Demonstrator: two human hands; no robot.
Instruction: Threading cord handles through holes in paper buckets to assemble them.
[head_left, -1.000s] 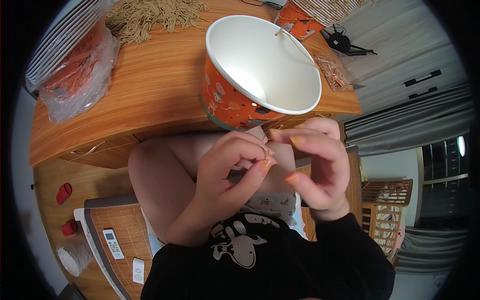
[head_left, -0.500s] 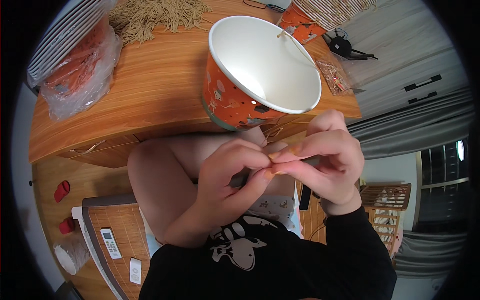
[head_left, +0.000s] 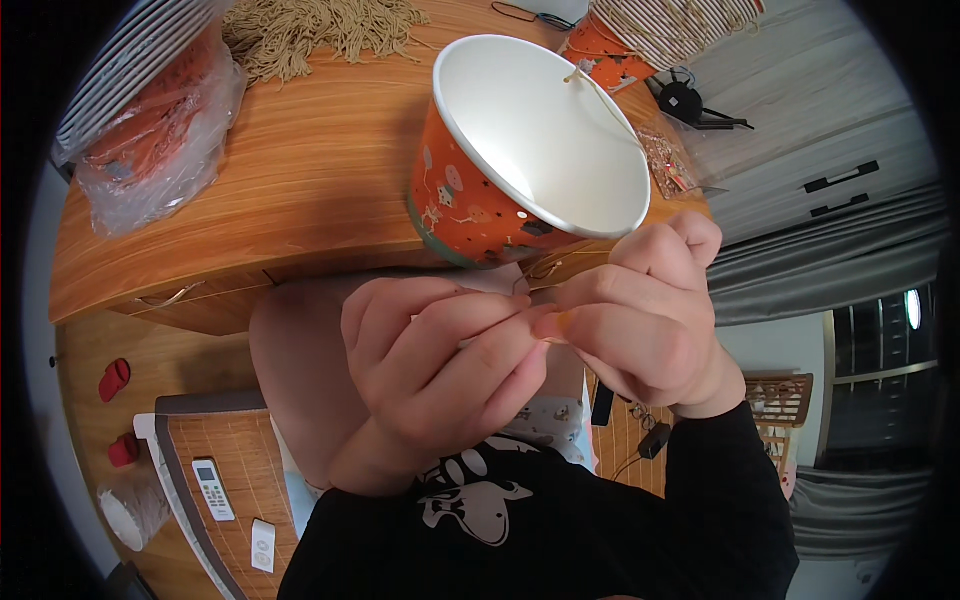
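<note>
My left hand (head_left: 440, 360) and my right hand (head_left: 645, 325) meet above my lap, fingertips pinched together. Whatever sits between them is too small and covered by the fingers to name. Just beyond, an orange patterned paper bucket (head_left: 470, 205) with a white inside leans toward me at the table's front edge. Through its far rim passes a thin tan cord (head_left: 600, 92), knotted on the inside; it runs along the right rim, and its far end is out of sight.
On the wooden table (head_left: 310, 150) lie a heap of tan cords (head_left: 320, 35) and a bagged stack of paper buckets (head_left: 150, 150). Another stack (head_left: 610, 55), with cords over its rims, stands back right beside a small bag of beads (head_left: 668, 160). A remote control (head_left: 212, 490) rests lower left.
My left hand has turned, its back now facing up with the fingers folded over. My right hand's fingers have curled in more. The bucket appears slightly further right in view.
</note>
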